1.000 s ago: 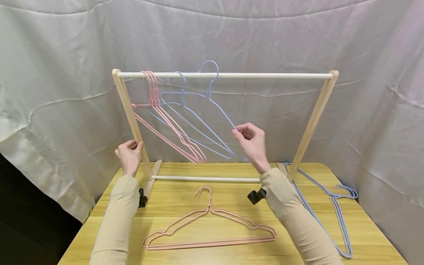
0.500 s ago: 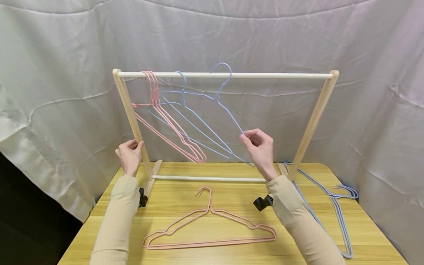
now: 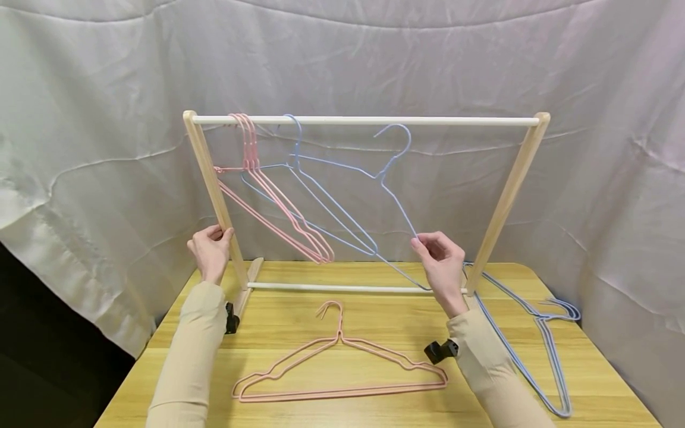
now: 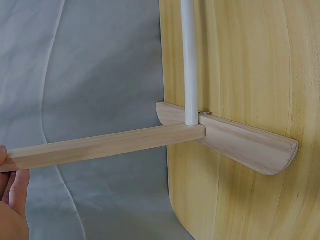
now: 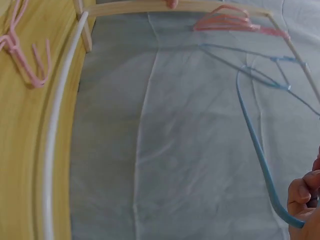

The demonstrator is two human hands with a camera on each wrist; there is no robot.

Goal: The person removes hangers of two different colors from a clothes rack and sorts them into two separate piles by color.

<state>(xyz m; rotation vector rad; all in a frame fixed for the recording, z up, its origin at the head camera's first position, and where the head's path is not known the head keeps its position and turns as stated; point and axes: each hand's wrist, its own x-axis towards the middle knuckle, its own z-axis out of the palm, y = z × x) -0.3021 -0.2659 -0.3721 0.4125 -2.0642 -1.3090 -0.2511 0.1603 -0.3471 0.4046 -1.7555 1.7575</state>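
My right hand pinches the shoulder of a blue wire hanger between thumb and fingers. The hanger tilts, its hook just below and in front of the white top rail. In the right wrist view, one end of the blue hanger runs to the fingers. My left hand grips the rack's left wooden post; that post crosses the left wrist view. Several pink hangers hang bunched at the rail's left end. To their right hangs another blue hanger.
Pink hangers lie stacked on the wooden table in front of the rack. Blue hangers lie at the right by the right post. A white lower bar joins the posts, and grey curtain hangs behind.
The right hand has moved right and down with the blue hanger, whose hook has dropped from above the rail to below it, off the rail. The left hand stays on the post.
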